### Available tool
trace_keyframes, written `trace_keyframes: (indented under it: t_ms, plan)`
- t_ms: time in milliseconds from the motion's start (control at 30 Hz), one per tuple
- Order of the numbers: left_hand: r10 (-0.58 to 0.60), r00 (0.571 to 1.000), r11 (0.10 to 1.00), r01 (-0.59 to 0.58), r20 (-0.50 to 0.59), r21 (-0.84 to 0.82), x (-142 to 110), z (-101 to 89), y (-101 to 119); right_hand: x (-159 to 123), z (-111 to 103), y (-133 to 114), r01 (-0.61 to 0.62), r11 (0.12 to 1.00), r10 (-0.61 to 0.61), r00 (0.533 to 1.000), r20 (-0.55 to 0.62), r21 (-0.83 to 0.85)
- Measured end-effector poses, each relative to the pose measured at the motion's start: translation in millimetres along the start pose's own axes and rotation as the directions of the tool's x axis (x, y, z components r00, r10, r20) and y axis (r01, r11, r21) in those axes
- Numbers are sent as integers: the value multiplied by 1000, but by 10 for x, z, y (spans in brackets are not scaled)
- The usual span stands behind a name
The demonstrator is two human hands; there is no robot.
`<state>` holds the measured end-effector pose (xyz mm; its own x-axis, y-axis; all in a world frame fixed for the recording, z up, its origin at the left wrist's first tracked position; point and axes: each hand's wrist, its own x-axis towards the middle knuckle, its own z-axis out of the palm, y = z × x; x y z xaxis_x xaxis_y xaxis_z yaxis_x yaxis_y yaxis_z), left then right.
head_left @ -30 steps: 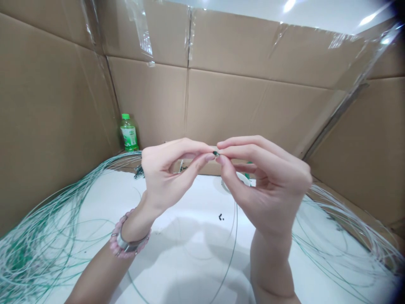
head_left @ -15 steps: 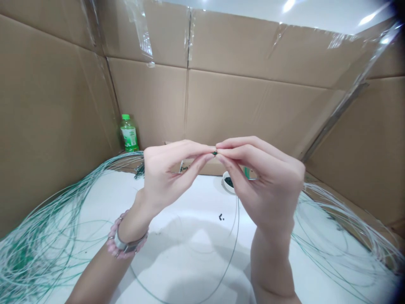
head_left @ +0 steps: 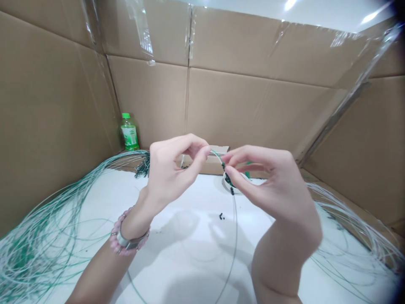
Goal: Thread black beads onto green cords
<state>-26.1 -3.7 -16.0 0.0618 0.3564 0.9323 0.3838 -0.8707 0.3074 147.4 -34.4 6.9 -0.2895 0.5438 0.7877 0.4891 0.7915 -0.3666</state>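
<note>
A thin green wire point(head_left: 217, 154) runs between my hands, with several small dark beads point(head_left: 226, 176) strung along its lower stretch. My left hand point(head_left: 174, 166) pinches the wire's upper part between thumb and fingertips. My right hand point(head_left: 268, 181) holds the wire lower down, close to the beads. Just beneath the beads stands a small white bowl point(head_left: 228, 185), mostly hidden by my right fingers. From there the wire hangs down toward the white table point(head_left: 190, 270). A pink beaded bracelet point(head_left: 125, 238) circles my left wrist.
Loose bundles of green-and-white wires point(head_left: 38, 236) spread across the left side, with more point(head_left: 354, 236) at right. A few black beads point(head_left: 221, 216) lie on the table. Cardboard walls point(head_left: 240, 109) surround the table, and a green-capped plastic bottle point(head_left: 129, 133) stands at the back left.
My hands have separated from their close pinch at the centre. The wire and its beads now show between them, and my right hand has shifted lower and to the right.
</note>
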Motion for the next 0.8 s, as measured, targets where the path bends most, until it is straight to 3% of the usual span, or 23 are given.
trace_keyframes:
  t_ms: [67, 233, 433, 467, 533, 567, 633, 733, 800]
  plan:
    - [-1, 1000, 1000, 1, 26, -2, -1, 25, -16, 12, -51, 26, -12, 1000, 12, 999, 46, 3]
    - [9, 997, 998, -5, 70, -56, -32, 124, -27, 76, 64, 85, -35, 990, 41, 999, -34, 138]
    - [-131, 991, 944, 135, 31, -303, -39, 264, -229, 96, 104, 113, -102, 979, 111, 993, -43, 175]
    - [-160, 986, 937, 169, 55, -304, -50, 310, -298, 93, 91, 103, -111, 979, 121, 992, -47, 169]
    - [-195, 947, 948, 249, 255, -200, -116, 435, -456, 84, 71, 77, -112, 982, 124, 989, -76, 155]
    - [-204, 891, 956, 271, 405, -113, -179, 511, -537, 79, 64, 64, -102, 983, 116, 989, -92, 150]
    - [-201, 669, 968, 246, 715, 42, -365, 677, -692, 69, 58, 42, -74, 986, 91, 989, -113, 146]
    - [-161, 444, 974, 217, 881, 69, -723, 908, -875, 55, 55, 29, -45, 988, 62, 992, -114, 146]
    - [-150, 340, 975, 204, 928, 83, -930, 1020, -957, 51, 53, 30, -31, 989, 48, 992, -116, 147]
